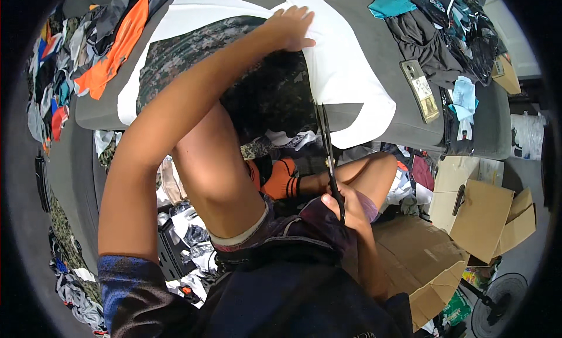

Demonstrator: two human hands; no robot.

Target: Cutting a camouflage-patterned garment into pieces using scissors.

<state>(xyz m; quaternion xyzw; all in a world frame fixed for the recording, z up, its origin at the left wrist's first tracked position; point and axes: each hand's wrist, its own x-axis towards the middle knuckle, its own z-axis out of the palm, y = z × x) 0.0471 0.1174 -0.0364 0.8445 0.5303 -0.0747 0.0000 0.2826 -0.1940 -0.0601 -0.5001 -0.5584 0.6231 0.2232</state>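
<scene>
My left hand (293,29) is open, its fingers resting on the far part of the fabric, where white meets camouflage. Dark green digital-camouflage fabric (193,60) lies over a sheet of white fabric (345,57) on the grey cushioned seat. The white fabric has a curved cut-out edge at its near right. In my right hand (349,208), held low over my lap, is a pair of long dark scissors (329,156). Their blades point away from me, slightly apart at the tips, which reach the camouflage fabric's right edge. Whether fabric lies between the blades is hard to see.
A phone (420,91) lies on the grey seat (404,124) at the right, near dark clothing and a black plastic bag (477,39). Cardboard boxes (418,250) stand at my right. Fabric scraps (193,227) cover the floor, and an orange garment (120,45) lies far left.
</scene>
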